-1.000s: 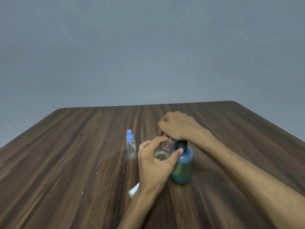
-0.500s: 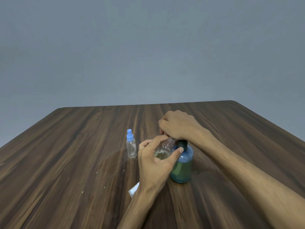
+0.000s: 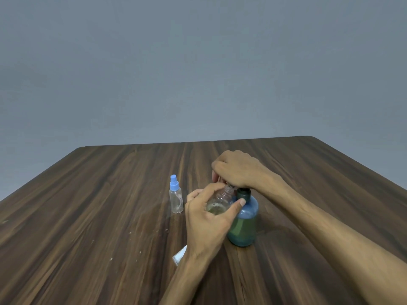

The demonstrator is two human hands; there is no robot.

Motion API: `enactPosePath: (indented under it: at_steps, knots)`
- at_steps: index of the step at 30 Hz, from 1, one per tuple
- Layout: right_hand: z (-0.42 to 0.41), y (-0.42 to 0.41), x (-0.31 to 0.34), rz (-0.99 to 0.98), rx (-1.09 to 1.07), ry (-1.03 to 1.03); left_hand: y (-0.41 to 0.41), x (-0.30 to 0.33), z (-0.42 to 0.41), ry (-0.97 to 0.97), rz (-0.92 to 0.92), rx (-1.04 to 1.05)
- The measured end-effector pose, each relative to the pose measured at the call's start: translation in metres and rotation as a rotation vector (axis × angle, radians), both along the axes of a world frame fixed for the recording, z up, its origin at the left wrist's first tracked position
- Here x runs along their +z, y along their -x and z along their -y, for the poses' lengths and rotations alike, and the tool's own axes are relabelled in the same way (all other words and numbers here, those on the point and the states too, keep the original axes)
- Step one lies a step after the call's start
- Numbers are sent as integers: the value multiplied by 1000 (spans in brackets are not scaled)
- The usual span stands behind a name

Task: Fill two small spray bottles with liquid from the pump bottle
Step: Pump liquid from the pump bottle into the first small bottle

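1. Two small spray bottles are showing: one capped (image 3: 176, 198), one open (image 3: 221, 200).
2. One pump bottle (image 3: 244, 225) is standing.
3. Two hands are showing: left (image 3: 208, 219), right (image 3: 236, 170).
4. One white item (image 3: 179, 256) is peeking out.

Two bare forearms in view, no sleeves showing, no watch or bands at the wrists, left hand (image 3: 204, 219) ringless with short trimmed nails, right hand (image 3: 239, 169) ringless too, knuckles and tendons standing out, faint hair along both forearms
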State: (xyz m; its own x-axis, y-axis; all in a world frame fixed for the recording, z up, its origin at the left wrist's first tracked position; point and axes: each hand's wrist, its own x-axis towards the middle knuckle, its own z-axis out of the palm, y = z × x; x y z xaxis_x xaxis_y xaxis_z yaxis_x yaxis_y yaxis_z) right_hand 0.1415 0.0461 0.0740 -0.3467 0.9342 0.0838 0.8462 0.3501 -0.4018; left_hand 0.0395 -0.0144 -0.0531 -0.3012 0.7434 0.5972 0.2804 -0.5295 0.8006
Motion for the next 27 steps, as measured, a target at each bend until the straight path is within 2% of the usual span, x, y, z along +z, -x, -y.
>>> enactPosePath:
  at_steps: [3, 7, 11, 15, 19, 24, 27]
  knots:
    - [-1, -1, 3, -58, 0, 0, 0, 1, 0, -14, 11, -7]
    - [-2, 2, -1, 59, 2, 35, -1, 2, 1, 11, 33, -17]
    - [-2, -1, 6, -24, 5, -16, 0, 2, 0, -13, 23, -28]
    - [-3, 3, -1, 72, 0, 24, -1, 3, 1, 5, 40, -36]
    - [-1, 0, 4, -13, -5, -42, -1, 4, 3, -14, 31, -46]
    - [-2, 3, 1, 33, -11, -9, -1, 7, 5, -20, 28, -52]
    - [-2, 1, 5, -46, -2, -28, 0, 9, 8, -39, 24, -73]
